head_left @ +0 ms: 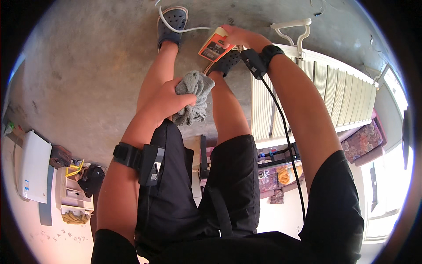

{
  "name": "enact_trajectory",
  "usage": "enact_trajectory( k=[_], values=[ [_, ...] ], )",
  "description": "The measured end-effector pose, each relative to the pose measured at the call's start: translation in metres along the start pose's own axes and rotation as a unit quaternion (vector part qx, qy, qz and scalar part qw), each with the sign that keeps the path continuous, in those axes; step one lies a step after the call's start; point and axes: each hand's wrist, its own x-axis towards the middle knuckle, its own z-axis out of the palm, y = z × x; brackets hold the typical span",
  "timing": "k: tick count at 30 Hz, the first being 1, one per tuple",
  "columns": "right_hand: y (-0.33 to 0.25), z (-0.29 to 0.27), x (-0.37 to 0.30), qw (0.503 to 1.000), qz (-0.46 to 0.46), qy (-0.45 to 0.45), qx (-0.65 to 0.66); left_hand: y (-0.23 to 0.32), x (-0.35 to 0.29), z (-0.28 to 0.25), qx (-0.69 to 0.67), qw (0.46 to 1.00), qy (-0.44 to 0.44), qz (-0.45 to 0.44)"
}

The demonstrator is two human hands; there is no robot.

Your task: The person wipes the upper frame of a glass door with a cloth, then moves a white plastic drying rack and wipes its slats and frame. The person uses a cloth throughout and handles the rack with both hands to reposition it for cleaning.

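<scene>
My left hand (169, 99) is closed around a crumpled grey cloth (195, 94), held above the floor between my legs. Farther forward and to the right, my right hand (244, 37) grips a flat rectangular orange-and-cream device (214, 47) by its upper right side. Dark patches show on its orange face; its exact kind is unclear. A white cord (187, 31) runs left from near its top, passing over my left clog (173, 24). Just below the device is my right clog (226, 62), partly covered by it. The cloth and the device are apart.
A white slatted piece of furniture (325, 83) with a curled arm stands close to my right forearm. A black cable (283, 119) hangs from my right wrist unit. Beyond are a floral sofa (365, 136), a white appliance (35, 165) and shelves (72, 193). The floor is grey concrete (96, 66).
</scene>
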Motion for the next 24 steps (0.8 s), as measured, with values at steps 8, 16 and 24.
enact_trajectory(
  k=[8,16,24],
  values=[
    [-0.006,0.043,-0.043,0.955,-0.119,0.257,-0.084,0.002,0.004,0.008,0.101,0.994,0.027,0.016],
    [-0.001,0.123,-0.118,0.963,-0.068,0.238,0.107,0.021,0.008,0.014,0.201,0.979,0.007,0.016],
    [-0.005,0.174,-0.166,0.857,-0.039,0.226,0.462,0.024,0.006,0.046,0.270,0.962,-0.033,-0.004]
  ],
)
